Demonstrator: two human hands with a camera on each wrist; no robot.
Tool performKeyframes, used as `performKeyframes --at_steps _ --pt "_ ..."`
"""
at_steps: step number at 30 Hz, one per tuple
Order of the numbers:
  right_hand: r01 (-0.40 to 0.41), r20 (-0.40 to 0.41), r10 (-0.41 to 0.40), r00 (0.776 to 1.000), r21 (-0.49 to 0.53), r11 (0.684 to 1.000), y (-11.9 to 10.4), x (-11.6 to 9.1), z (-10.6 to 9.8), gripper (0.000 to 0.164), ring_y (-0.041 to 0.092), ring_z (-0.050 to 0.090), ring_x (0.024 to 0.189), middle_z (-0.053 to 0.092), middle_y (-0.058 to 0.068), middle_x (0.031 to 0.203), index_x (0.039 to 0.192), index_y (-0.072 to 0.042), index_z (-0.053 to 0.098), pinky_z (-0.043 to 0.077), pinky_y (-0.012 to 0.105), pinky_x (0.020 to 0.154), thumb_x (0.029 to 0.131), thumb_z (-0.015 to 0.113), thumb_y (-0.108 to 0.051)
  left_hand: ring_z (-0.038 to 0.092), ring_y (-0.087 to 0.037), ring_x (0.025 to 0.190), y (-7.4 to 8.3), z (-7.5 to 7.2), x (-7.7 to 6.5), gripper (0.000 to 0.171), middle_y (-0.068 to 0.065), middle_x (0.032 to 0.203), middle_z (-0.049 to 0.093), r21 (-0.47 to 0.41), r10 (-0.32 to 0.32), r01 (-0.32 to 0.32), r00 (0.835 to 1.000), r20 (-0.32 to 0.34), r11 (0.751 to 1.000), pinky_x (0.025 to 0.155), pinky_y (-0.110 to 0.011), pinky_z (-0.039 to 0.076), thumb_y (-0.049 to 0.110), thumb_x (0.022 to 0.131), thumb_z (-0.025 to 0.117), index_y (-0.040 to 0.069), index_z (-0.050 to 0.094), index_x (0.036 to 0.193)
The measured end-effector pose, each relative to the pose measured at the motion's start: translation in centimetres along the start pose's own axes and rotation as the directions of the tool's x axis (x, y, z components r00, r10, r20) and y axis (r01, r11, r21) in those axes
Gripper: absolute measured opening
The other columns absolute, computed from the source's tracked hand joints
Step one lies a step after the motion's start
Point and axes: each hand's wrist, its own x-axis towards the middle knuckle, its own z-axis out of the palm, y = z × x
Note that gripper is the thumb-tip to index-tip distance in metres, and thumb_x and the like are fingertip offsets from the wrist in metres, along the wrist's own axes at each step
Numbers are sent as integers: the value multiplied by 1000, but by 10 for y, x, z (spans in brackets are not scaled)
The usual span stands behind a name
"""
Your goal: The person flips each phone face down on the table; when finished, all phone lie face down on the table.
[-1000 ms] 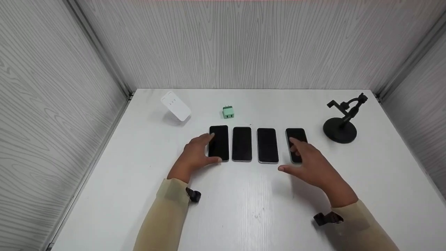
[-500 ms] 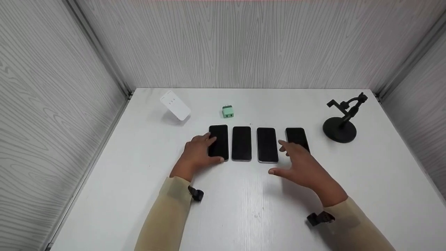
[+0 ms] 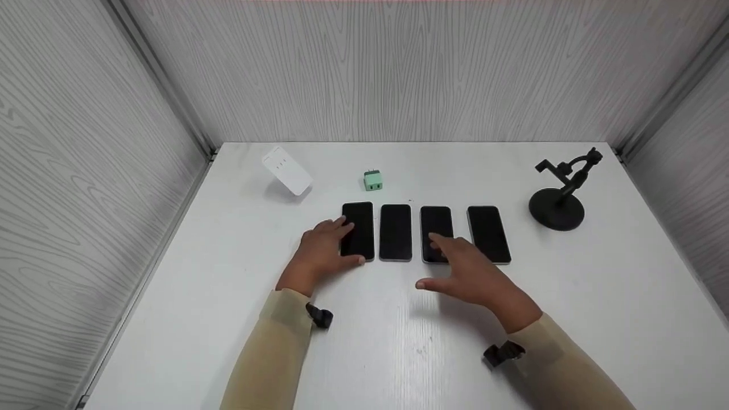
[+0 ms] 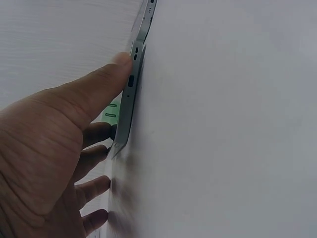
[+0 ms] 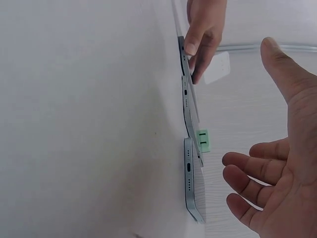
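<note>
Smartphones [image 3: 396, 233] in a row of four, screens up, on the desk [image 3: 364, 353]. Touching the leftmost phone [image 3: 361, 233] with the left hand [image 3: 320, 250], fingers spread loosely; hovering over the third phone [image 3: 437, 220] with the right hand [image 3: 471, 273], fingers wide and holding nothing. Probably best to push evenly along long edges, minding the slant of the rightmost phone [image 3: 489, 234].

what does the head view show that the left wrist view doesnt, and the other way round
Only the head view: the right hand, the third phone and rightmost phone, the black stand and the white slotted plate.

Only the left wrist view: the dark slot in the bottom edge of the leftmost phone.

Both: the left hand touching that leftmost phone, part or all of the second phone, the green plug and the white tabletop.
</note>
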Motion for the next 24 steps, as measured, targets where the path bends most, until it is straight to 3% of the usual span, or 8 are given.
performKeyframes --at_steps 8,15,20,24 --pt "10 5 -10 1000 11 1000 -8 3 4 117 34 59 139 65 14 148 169 -9 39 50 58 115 84 80 -78 25 -37 168 -4 -2 -4 88 -3 180 32 39 26 -26 1000 13 999 132 -63 25 60 98 75 21 43 170" --pt "16 19 -16 1000 -1 1000 -14 6 9 118 38 53 148 60 14 156 169 -10 40 48 59 118 83 78 -81 23 -37 168 -4 -5 -10 86 -4 180 32 59 16 -18 999 34 998 132 -64 23 60 99 74 22 42 170" --pt "23 21 -23 1000 -3 1000 -18 6 11 117 35 54 146 59 13 156 169 -14 40 49 57 117 82 78 -82 24 -39 168 -8 -6 -16 85 -6 179 34 86 23 -24 999 24 996 131 -65 26 58 99 75 20 45 168" --pt "31 23 -32 999 16 999 -21 8 13 116 31 59 134 63 14 144 169 -13 41 52 55 113 83 78 -82 25 -39 167 -11 -6 -22 84 -7 179 35 82 27 -28 999 20 996 131 -65 27 56 99 76 19 45 168"
